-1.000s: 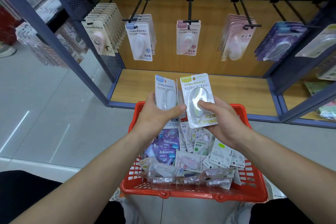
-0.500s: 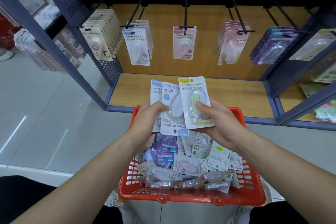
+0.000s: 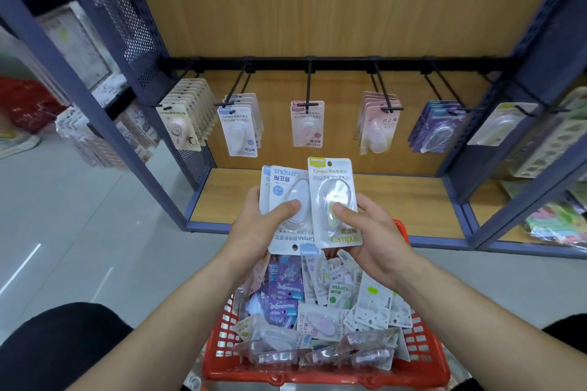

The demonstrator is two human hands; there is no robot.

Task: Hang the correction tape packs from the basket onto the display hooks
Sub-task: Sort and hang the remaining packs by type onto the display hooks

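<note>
My left hand [image 3: 254, 228] grips two blue-topped correction tape packs [image 3: 287, 209]; the front one is upside down, thumb on its blister. My right hand [image 3: 371, 238] holds an upright yellow-green pack [image 3: 333, 200] beside them, thumb on its blister. Both hands are above the far end of the red basket [image 3: 320, 374], which holds several loose packs [image 3: 317, 305]. Ahead, black display hooks [image 3: 307, 92] hang from a rail; a blue-pack hook [image 3: 238, 130], a pink-pack hook [image 3: 306, 127] and others carry stock.
A wooden shelf floor [image 3: 397, 200] lies under the hooks, framed by blue-grey uprights [image 3: 95, 111]. Perforated side panels flank the bay. More stock fills the neighbouring bay at right [image 3: 556, 149]. Grey tiled floor spreads to the left. My dark-trousered knees flank the basket.
My left hand now holds a second, upside-down blue pack in front of the first. The camera has tilted up, so the hands and the hook rail sit lower in the frame.
</note>
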